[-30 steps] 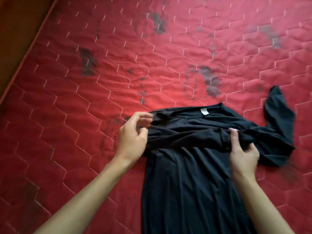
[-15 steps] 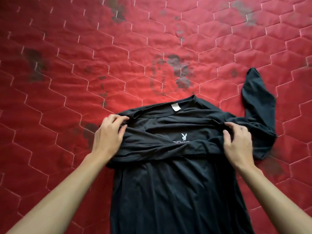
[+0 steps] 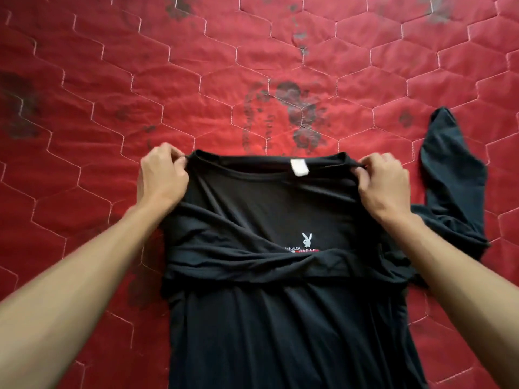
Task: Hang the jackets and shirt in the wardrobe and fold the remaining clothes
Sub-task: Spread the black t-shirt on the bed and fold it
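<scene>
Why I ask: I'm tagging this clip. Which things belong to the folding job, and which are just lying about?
Job: black shirt; left hand and right hand, each pinching a shoulder beside the collar.
Just there: red quilted mattress under it; dark stains on the mattress.

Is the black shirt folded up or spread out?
Mostly spread: black shirt lies front-up on red mattress, bunched at chest; left hand and right hand pinch its shoulders.

matt black cloth t-shirt [image 3: 280, 318] lies wrinkled on a red quilted, stained fabric mattress [image 3: 112, 80].
</scene>
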A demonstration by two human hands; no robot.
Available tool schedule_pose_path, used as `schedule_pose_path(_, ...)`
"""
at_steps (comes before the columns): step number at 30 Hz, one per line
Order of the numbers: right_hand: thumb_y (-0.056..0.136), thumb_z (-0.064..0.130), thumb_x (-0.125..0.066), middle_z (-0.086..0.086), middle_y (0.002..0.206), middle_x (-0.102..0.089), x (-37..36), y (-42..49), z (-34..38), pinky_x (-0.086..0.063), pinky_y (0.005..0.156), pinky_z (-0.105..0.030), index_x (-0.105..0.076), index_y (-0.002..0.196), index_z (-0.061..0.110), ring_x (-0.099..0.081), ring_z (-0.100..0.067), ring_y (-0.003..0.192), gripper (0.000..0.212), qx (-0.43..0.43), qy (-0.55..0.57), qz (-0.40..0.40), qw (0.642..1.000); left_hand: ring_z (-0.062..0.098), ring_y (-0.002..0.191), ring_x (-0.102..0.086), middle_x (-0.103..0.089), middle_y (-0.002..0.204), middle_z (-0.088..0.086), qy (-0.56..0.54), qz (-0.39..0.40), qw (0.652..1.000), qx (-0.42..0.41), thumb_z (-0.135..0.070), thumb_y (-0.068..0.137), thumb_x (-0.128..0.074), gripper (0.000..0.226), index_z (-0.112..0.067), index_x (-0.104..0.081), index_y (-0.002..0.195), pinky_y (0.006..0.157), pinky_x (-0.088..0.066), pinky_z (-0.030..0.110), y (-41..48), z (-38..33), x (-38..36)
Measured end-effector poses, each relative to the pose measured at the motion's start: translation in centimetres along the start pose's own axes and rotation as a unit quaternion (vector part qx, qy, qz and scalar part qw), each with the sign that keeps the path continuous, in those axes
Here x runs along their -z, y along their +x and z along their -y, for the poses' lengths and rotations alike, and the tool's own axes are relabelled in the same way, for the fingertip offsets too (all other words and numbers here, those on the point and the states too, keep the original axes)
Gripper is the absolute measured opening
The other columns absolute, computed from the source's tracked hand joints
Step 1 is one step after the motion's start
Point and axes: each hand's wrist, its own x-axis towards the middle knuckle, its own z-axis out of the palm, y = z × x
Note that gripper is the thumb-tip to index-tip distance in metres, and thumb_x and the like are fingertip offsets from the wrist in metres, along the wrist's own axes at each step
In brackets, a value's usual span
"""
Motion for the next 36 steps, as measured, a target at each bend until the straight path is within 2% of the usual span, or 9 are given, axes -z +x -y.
schedule_pose_path(4, 0.093, 0.023, -0.063, -0.010, 0.102, -0.072, 0.7, 2.2, -1.2, -0.048, 0.093, -0.042, -0.067, 0.106, 0.016, -0.065, -0.031, 0.100, 0.016, -0.044, 0.143, 0.017, 0.989, 0.039, 0.111, -0.056, -0.061, 0.117, 0.018, 0.050, 0.055, 0.997, 0.000, -0.015, 0.093, -0.057, 0.020, -0.013, -0.061, 0.113, 0.096, -0.046, 0.047, 0.8, -1.7, -0.9)
schedule_pose_path(7, 0.091, 0.022, -0.064, -0.012, 0.126, -0.063, 0.9, 0.9, -4.5, -0.038, 0.103, -0.047, -0.061, 0.124, 0.014, -0.055, -0.035, 0.118, 0.033, -0.012, 0.029, -0.027, 0.999, 0.040, 0.111, -0.049, -0.049, 0.123, 0.020, 0.079, 0.026, 0.992, -0.093, -0.004, 0.085, -0.058, 0.043, -0.010, -0.053, 0.128, 0.095, -0.043, 0.050, -2.5, -3.1, -2.2)
schedule_pose_path(11, 0.086, 0.032, -0.072, -0.022, 0.146, -0.042, 3.4, -1.2, -11.8, -0.028, 0.111, -0.051, -0.041, 0.142, 0.006, -0.036, -0.042, 0.136, 0.069, -0.252, -0.006, -0.037, 0.967, 0.036, 0.108, -0.053, -0.054, 0.121, 0.015, 0.036, 0.049, 0.970, -0.235, 0.004, 0.076, -0.061, 0.048, -0.009, -0.060, 0.122, 0.095, -0.047, 0.048, -6.8, -6.4, -4.8)
schedule_pose_path(19, 0.089, 0.024, -0.069, -0.008, 0.084, -0.067, 7.2, -5.5, -19.4, -0.043, 0.072, -0.031, -0.072, 0.102, 0.004, -0.062, -0.026, 0.086, 0.024, -0.351, 0.172, -0.004, 0.920, 0.019, 0.103, -0.059, -0.057, 0.106, -0.004, -0.111, 0.189, 0.946, -0.240, -0.001, 0.082, -0.057, 0.036, -0.019, -0.061, 0.113, 0.077, -0.056, 0.044, -17.5, -15.7, -11.1)
schedule_pose_path(21, 0.089, 0.015, -0.068, 0.000, 0.077, -0.069, 8.4, -6.3, -20.0, -0.044, 0.060, -0.021, -0.072, 0.093, 0.004, -0.058, -0.018, 0.079, 0.012, -0.403, 0.366, -0.093, 0.834, 0.016, 0.100, -0.059, -0.056, 0.104, -0.007, -0.134, 0.223, 0.929, -0.262, -0.006, 0.084, -0.053, 0.034, -0.023, -0.059, 0.114, 0.080, -0.054, 0.044, -18.8, -17.2, -11.9)
schedule_pose_path(24, 0.091, 0.013, -0.059, 0.000, 0.080, -0.073, 10.9, -7.9, -21.4, -0.056, 0.067, -0.026, -0.067, 0.090, 0.012, -0.067, -0.019, 0.079, 0.008, -0.413, 0.654, -0.136, 0.619, 0.013, 0.092, -0.061, -0.058, 0.099, -0.010, -0.166, 0.242, 0.920, -0.260, -0.016, 0.084, -0.049, 0.031, -0.027, -0.059, 0.112, 0.080, -0.054, 0.041, -19.7, -19.6, -12.2)
schedule_pose_path(30, 0.092, 0.019, -0.055, -0.003, 0.078, -0.070, 18.1, -10.8, -23.1, -0.060, 0.066, -0.029, -0.069, 0.073, 0.016, -0.070, -0.017, 0.069, 0.024, -0.367, 0.763, -0.218, 0.485, 0.008, 0.079, -0.063, -0.066, 0.088, -0.011, -0.214, 0.251, 0.906, -0.266, -0.017, 0.088, -0.057, 0.019, -0.027, -0.063, 0.103, 0.077, -0.053, 0.038, -21.3, -25.7, -10.8)
schedule_pose_path(34, 0.085, 0.009, -0.060, -0.002, 0.084, -0.065, 20.5, -10.9, -22.0, -0.053, 0.079, -0.032, -0.066, 0.077, 0.016, -0.065, -0.018, 0.081, 0.012, -0.277, 0.762, -0.276, 0.517, 0.004, 0.084, -0.066, -0.071, 0.090, -0.010, -0.272, 0.284, 0.886, -0.246, -0.020, 0.094, -0.062, 0.011, -0.022, -0.068, 0.102, 0.083, -0.053, 0.033, -22.9, -32.1, -9.1)
schedule_pose_path(36, 0.078, 0.001, -0.065, -0.004, 0.087, -0.064, 20.6, -11.0, -20.6, -0.053, 0.079, -0.031, -0.064, 0.084, 0.014, -0.063, -0.017, 0.082, 0.015, -0.243, 0.703, -0.315, 0.589, 0.005, 0.091, -0.069, -0.074, 0.094, -0.009, -0.334, 0.333, 0.862, -0.185, -0.036, 0.093, -0.061, 0.016, -0.027, -0.069, 0.104, 0.088, -0.055, 0.039, -23.7, -35.2, -8.1)
